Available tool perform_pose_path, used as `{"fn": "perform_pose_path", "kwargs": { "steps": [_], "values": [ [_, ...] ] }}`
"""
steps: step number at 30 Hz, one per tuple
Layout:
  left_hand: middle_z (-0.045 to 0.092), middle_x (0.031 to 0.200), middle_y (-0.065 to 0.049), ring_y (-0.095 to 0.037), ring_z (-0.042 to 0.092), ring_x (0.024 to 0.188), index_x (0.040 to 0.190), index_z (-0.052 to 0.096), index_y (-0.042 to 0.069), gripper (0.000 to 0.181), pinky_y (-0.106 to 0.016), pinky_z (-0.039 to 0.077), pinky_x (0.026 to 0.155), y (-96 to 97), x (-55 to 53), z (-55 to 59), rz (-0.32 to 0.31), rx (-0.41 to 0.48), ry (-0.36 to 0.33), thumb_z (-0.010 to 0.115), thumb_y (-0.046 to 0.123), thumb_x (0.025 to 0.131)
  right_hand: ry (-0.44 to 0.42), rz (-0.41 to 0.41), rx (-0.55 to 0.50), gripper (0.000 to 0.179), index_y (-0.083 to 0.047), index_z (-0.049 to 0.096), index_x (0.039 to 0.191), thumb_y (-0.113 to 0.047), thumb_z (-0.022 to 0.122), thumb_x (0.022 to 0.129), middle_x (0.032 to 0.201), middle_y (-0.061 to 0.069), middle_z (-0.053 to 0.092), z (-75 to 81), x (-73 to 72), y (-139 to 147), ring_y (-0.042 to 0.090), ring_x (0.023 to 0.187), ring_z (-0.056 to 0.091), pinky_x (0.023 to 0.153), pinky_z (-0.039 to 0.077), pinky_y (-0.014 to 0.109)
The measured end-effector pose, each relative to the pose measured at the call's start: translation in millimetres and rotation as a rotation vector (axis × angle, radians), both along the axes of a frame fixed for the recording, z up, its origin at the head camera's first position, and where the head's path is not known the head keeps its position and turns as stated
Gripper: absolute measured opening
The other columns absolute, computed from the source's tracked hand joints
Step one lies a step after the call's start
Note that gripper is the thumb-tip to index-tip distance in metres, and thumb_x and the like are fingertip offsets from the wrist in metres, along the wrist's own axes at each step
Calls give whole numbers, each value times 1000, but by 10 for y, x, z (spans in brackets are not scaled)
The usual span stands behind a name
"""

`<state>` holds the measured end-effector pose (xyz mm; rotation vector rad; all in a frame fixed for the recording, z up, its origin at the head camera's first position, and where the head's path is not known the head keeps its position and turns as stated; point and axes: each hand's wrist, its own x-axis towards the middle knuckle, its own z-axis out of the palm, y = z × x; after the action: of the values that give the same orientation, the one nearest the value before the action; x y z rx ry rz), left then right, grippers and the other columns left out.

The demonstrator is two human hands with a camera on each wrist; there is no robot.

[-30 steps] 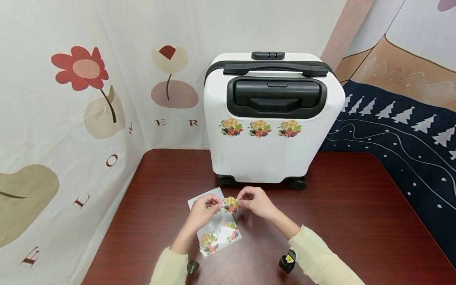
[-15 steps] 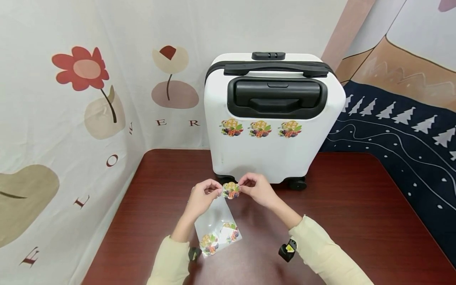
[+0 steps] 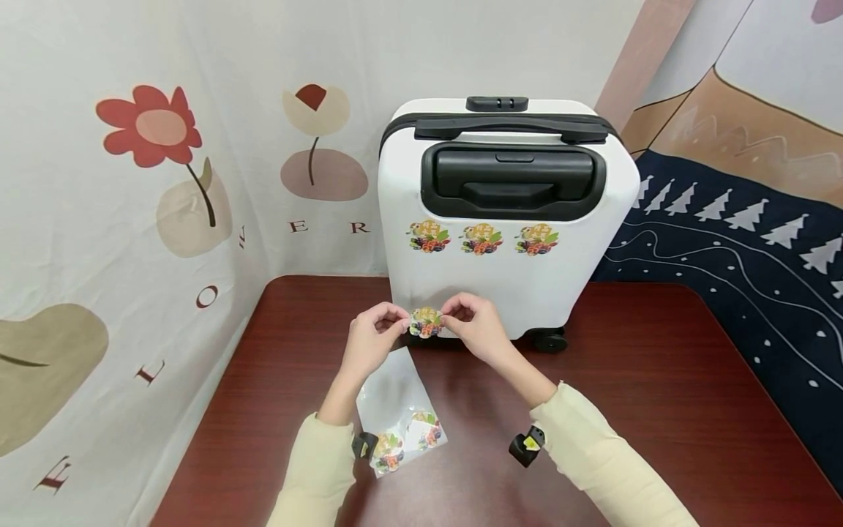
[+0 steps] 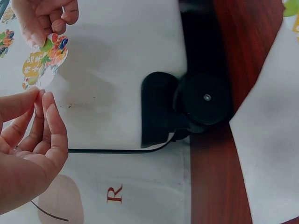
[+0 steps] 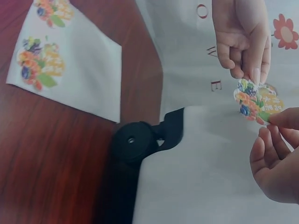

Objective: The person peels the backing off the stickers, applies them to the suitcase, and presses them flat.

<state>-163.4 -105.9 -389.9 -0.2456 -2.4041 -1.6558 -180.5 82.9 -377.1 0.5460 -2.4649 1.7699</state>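
A fruit-print sticker (image 3: 426, 323) is stretched between both hands, in front of the lower left of a white suitcase (image 3: 487, 282). My left hand (image 3: 370, 338) pinches its left edge between thumb and forefinger. The right hand (image 3: 479, 327) pinches the opposite edge the same way. In the left wrist view the sticker (image 4: 46, 63) shows its printed face, with the suitcase shell behind it. Three matching stickers (image 3: 481, 239) sit in a row on the suitcase below its black handle recess. On the table lies a white sticker sheet (image 3: 395, 388) with two fruit stickers at its near end.
The suitcase stands upright at the back of the dark red-brown table (image 3: 632, 410). Its black wheel (image 3: 549, 339) shows at the lower right corner. A printed curtain (image 3: 217, 146) hangs behind and to the left, a dark blue one on the right.
Both hands have lifted the sticker up and away from the sheet toward the suitcase's lower left. More of the sheet shows now. The suitcase and its three stickers have stayed put.
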Motion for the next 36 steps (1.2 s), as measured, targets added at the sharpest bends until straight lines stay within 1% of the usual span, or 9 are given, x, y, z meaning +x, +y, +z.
{"fn": "perform_pose_path", "kwargs": {
  "steps": [2,7,10,14,17,19,26,32,36],
  "values": [
    [64,78,-8,-16,58,69,84,66,1,4,-23,47,63,3,-20,27,15,12,14,66,5,82,11,-15,-10,4,6,62,82,8,64,78,75,14,61,92,22,-27,18,63,53,55,41,19],
    [64,79,-8,-15,58,71,85,66,2,5,-21,47,64,17,-53,99,49,57,39,66,6,83,50,-48,-20,4,10,60,82,11,61,78,75,19,59,395,145,-107,22,62,51,54,40,19],
    [64,79,-9,-16,58,71,86,66,1,6,-20,47,64,32,-79,134,58,84,62,65,7,84,67,-82,-26,3,9,60,82,10,60,79,74,19,59,485,175,-141,24,63,51,54,39,19],
    [63,81,-17,-23,57,74,87,64,-5,8,-20,45,64,97,8,362,71,108,78,63,2,84,109,-127,-45,3,2,63,81,4,62,80,73,12,59,348,55,-139,20,63,51,54,40,21],
    [62,83,-22,-28,56,76,88,63,-10,9,-22,45,66,142,74,523,83,120,81,62,-2,84,146,-153,-56,1,-2,65,81,-1,64,80,72,7,59,236,-44,-134,16,62,51,54,41,22],
    [62,83,-22,-29,57,76,88,63,-10,9,-22,45,66,149,57,530,94,121,94,62,-2,83,165,-168,-55,3,0,65,82,-2,64,81,73,7,60,251,-52,-145,17,63,51,54,41,22],
    [65,82,-17,-24,58,74,87,67,-4,10,-19,43,63,102,-184,306,114,124,146,66,6,83,242,-213,-66,2,-2,65,79,0,65,79,72,9,62,289,-97,-177,18,62,53,54,42,23],
    [66,80,-10,-18,58,72,86,69,2,10,-19,44,63,94,-257,304,122,107,189,67,11,83,319,-232,-45,2,-1,65,79,1,64,78,73,8,61,284,-135,-189,17,62,53,55,42,23],
    [66,78,-9,-16,59,70,86,68,2,8,-19,45,62,103,-294,321,133,90,216,66,10,83,393,-245,-7,4,0,64,79,2,65,77,74,8,60,275,-153,-200,16,62,53,55,43,23]
  ]
}}
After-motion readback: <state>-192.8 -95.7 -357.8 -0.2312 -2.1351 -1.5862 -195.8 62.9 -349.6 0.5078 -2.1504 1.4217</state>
